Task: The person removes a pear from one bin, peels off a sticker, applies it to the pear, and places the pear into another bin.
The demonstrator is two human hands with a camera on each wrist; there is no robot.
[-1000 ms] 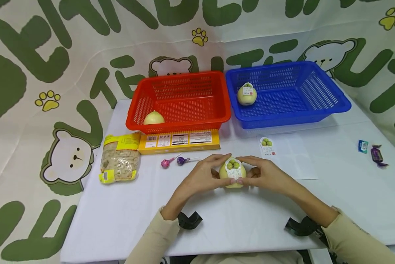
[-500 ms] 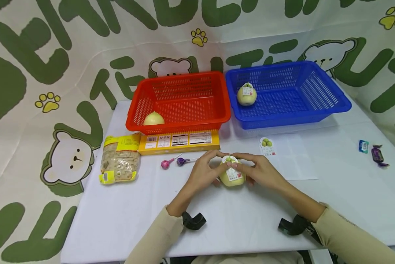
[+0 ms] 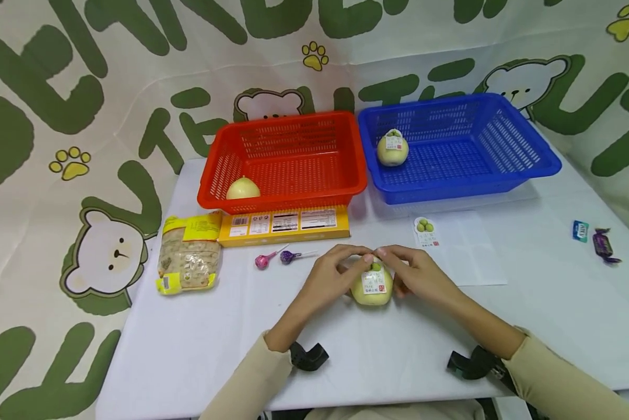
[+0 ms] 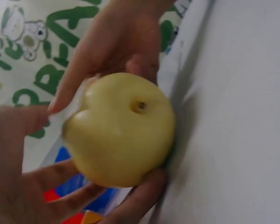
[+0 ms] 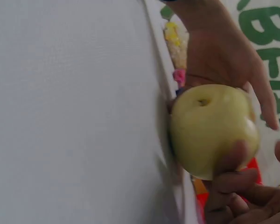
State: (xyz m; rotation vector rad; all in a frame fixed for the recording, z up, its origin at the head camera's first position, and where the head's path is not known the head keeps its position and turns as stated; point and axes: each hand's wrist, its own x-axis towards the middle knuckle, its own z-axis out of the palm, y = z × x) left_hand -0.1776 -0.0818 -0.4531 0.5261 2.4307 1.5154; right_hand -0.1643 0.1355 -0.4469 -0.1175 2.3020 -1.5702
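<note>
A round pale-yellow pear (image 3: 370, 300) sits on the white table in front of the person, a white label (image 3: 374, 282) with printed green fruit on its upper face. Around its left side curls the left hand (image 3: 326, 279), and the right hand (image 3: 426, 277) holds the opposite side. Both thumbs are raised at the label's top edge, close to the index fingertips. In the left wrist view, the bare underside of the pear (image 4: 123, 133) shows a small dark hollow, with left fingers against its lower side. Right-hand fingers (image 5: 228, 179) press on it in the right wrist view.
Behind stand a red basket (image 3: 288, 203) with one pear and a blue basket (image 3: 467, 185) with a labelled pear. A label sheet (image 3: 469, 251) lies right of centre. Left are a yellow box (image 3: 285, 226), a yellow bag (image 3: 190, 256) and two lollipops (image 3: 288, 257); wrapped sweets (image 3: 602, 246) lie far right.
Both thumbs have slid from the lower part of the label up to its top edge and moved slightly apart. The pear has shifted a little toward the person.
</note>
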